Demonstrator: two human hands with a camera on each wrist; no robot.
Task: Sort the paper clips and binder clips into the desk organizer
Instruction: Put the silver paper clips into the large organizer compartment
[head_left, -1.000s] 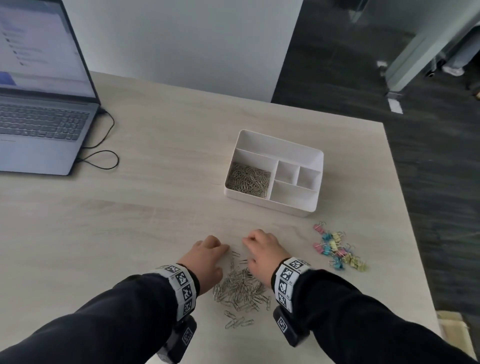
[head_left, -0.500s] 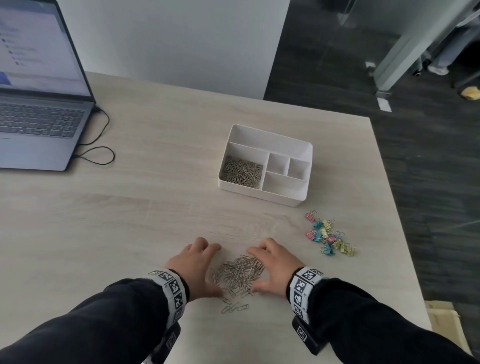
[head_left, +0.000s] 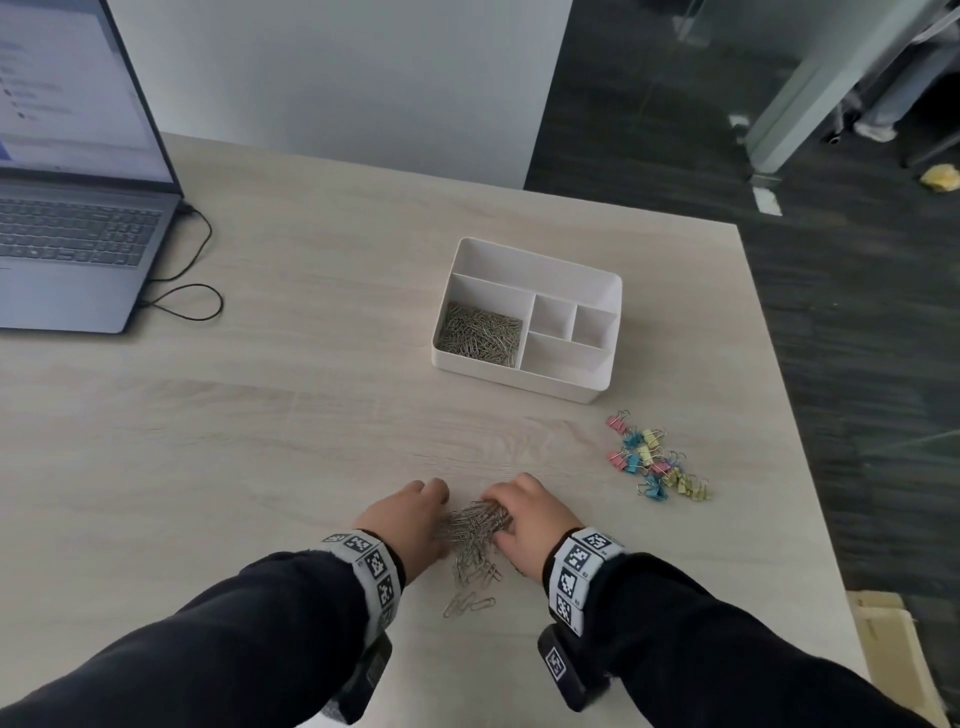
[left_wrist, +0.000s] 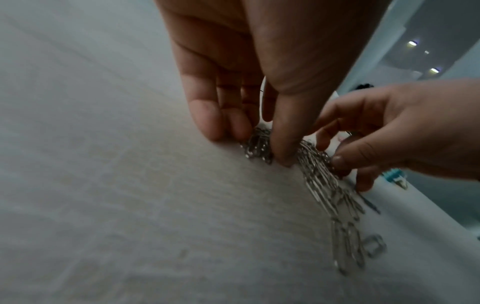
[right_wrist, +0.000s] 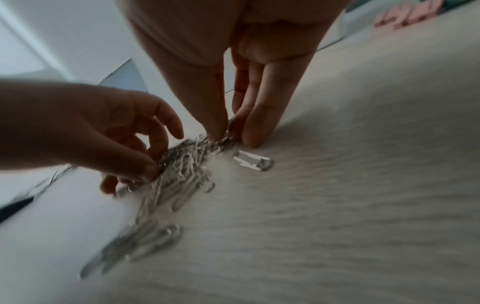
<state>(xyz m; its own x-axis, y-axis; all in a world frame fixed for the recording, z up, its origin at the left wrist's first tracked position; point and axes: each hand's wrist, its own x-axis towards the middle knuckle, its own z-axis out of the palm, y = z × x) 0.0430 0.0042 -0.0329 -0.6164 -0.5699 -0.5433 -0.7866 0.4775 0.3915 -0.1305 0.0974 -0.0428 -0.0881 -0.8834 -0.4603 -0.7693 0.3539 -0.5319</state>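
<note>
A heap of silver paper clips (head_left: 474, 530) lies near the table's front edge, between my two hands. My left hand (head_left: 415, 514) pinches its left side with thumb and fingertips (left_wrist: 257, 146). From the other side my right hand (head_left: 524, 514) pinches it too (right_wrist: 231, 136). A few stray paper clips (head_left: 467, 605) trail toward me, and one lies alone (right_wrist: 253, 162) by my right fingers. The white desk organizer (head_left: 535, 257) stands farther back, with paper clips (head_left: 480, 335) in its large left compartment. Coloured binder clips (head_left: 654, 462) lie in a loose cluster to the right.
An open grey laptop (head_left: 67, 244) sits at the far left with a black cable (head_left: 187, 301) looped beside it. The table's right edge (head_left: 789, 415) runs just past the binder clips, with dark floor beyond. The organizer's three smaller compartments hold nothing.
My hands have closed in on each other and squeezed the spread paper clips into a tighter heap, now pinched from both sides. A few clips stayed behind near me.
</note>
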